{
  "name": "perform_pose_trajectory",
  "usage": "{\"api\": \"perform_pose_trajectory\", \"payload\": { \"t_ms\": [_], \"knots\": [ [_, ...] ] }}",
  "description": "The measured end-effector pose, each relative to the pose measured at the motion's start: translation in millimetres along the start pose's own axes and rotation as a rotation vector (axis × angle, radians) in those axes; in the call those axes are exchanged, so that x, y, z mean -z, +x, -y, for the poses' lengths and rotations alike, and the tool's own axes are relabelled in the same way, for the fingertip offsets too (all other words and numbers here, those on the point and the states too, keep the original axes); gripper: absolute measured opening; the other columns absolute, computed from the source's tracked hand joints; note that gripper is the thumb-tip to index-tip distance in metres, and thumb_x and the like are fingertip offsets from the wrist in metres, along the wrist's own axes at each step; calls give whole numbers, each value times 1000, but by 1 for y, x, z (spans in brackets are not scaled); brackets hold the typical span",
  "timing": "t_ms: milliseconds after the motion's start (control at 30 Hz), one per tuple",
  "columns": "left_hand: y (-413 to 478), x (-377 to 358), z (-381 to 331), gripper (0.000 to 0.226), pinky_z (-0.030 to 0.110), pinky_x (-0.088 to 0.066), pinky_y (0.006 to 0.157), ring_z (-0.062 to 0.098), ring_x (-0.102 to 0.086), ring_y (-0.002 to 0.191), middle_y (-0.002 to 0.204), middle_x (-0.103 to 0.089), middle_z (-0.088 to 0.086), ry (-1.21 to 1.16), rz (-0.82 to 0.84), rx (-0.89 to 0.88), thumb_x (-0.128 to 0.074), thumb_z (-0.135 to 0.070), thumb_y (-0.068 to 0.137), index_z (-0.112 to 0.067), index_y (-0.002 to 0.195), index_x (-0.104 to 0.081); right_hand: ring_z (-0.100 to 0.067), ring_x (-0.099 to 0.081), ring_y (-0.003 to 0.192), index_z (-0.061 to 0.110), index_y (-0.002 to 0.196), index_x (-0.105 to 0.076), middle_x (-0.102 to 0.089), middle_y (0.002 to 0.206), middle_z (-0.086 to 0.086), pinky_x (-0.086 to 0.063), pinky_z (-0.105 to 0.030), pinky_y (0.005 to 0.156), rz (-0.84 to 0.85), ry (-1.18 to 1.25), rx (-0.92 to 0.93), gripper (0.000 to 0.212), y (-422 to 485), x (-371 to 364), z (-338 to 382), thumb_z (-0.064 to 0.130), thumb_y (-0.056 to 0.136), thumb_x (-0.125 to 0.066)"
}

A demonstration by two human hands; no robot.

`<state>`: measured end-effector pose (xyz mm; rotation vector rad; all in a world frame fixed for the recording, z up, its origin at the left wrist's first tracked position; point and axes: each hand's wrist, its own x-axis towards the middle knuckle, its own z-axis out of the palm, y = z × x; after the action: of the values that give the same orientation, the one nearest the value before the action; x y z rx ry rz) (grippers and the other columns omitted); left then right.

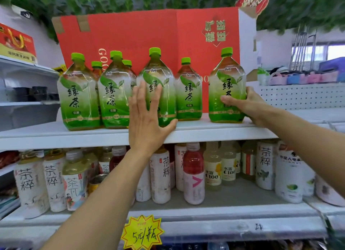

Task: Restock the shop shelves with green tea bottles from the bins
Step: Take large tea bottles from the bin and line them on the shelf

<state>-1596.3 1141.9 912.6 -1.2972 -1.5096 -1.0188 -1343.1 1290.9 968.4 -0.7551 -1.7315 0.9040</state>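
Observation:
Several large green tea bottles with green caps stand in a row on the white top shelf (205, 132). My left hand (147, 117) lies flat with straight fingers against the front of the middle bottle (164, 82). My right hand (246, 104) grips the lower side of the rightmost bottle (226, 78), thumb across its label. That bottle stands upright on the shelf, apart from the row. Two more bottles (79, 93) (114, 93) stand to the left, with smaller caps behind them.
A big red cardboard box (149, 33) stands behind the bottles. The shelf below holds several white tea bottles (160, 175), a pink drink (193, 173) and yellow drinks. A yellow price tag (142, 233) hangs on the lower shelf edge. A perforated white panel (298, 95) is at right.

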Motion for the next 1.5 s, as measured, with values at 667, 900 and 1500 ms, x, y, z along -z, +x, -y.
{"api": "perform_pose_trajectory", "payload": {
  "t_ms": [667, 900, 1500],
  "knots": [
    [1, -5, 3, 99, 48, -5, 126, 25, 8, 154, 167, 6, 6, 25, 38, 15, -64, -61, 82, -30, 160, -12, -11, -63, 89, 20, 93, -57, -67, 95, 3, -50, -34, 87, 59, 4, -31, 24, 58, -15, -19, 22, 82, -79],
    [2, -1, 1, 98, 43, -2, 125, 27, 7, 155, 168, 5, 7, 56, 82, 25, -59, -68, 84, -30, 160, -11, -31, -50, 127, 7, 142, -39, -49, 141, -15, -40, -47, 109, 16, -325, -106, 65, 27, -28, 1, 29, 90, -71],
    [-222, 106, -40, 66, 41, -48, 89, 28, -62, 112, 121, -67, 5, -10, 373, 140, -45, -64, 89, -13, 128, -64, -39, -60, 110, 5, 131, -58, -59, 129, -18, -53, -48, 82, 27, -863, 526, 51, -287, -103, -75, 31, 88, -68]
  ]
}}
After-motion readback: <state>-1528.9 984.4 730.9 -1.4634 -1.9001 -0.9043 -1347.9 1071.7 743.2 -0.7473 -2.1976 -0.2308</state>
